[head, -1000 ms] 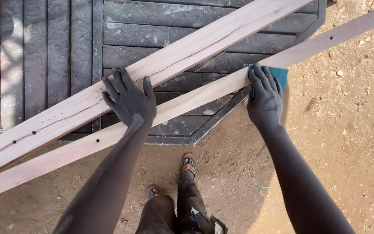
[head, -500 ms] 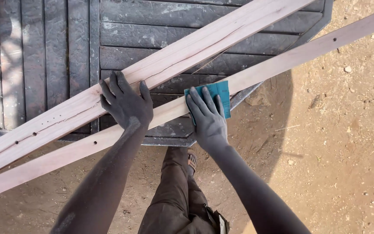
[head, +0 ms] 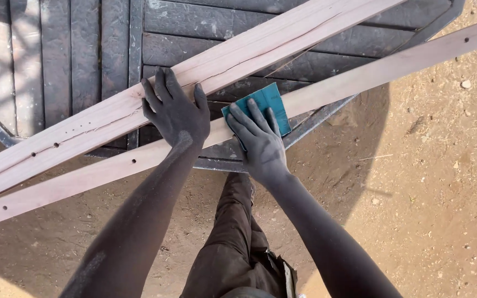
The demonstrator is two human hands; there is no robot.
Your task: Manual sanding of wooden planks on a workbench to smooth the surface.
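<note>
Sandy ground (head: 443,193) filled the right; mid-frame, the left hand (head: 175,113) lay spread on a plank (head: 84,129), the right hand (head: 260,143) pressed teal sandpaper (head: 269,105) flat onto a strip (head: 371,74).

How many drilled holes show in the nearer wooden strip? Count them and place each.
3 in the strip: one hole near the left end, one just left of the left hand, one near the right end. The right hand may hide others.

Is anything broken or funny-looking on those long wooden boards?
Yes. The wide pale wooden board under the left hand has a long crack running along its length, so it looks split. The narrower pale wooden strip, where the right hand presses a teal sheet of sandpaper, has small round holes but looks whole.
</note>
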